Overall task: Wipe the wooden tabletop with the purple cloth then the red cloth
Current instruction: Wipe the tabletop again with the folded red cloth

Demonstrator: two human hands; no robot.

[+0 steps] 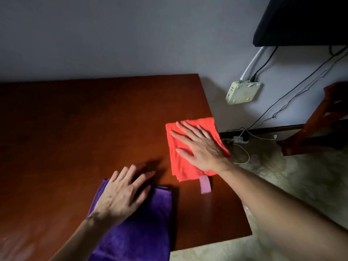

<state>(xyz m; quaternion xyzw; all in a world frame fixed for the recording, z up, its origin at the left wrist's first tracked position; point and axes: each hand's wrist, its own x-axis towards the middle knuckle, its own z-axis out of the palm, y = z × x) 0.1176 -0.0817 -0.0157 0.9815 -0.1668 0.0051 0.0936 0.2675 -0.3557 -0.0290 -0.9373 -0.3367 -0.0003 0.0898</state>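
Note:
The wooden tabletop is dark reddish brown and fills the left and middle of the head view. A folded purple cloth lies at the near edge. My left hand rests flat on its far end, fingers straight and reaching onto the wood. A folded red cloth with a pink tag lies near the table's right edge. My right hand presses flat on it with fingers spread.
The table's right edge runs close beside the red cloth, with carpet below. A pale box hangs on the wall with cables trailing to the floor. A dark screen hangs at the top right. A wooden chair stands at the right.

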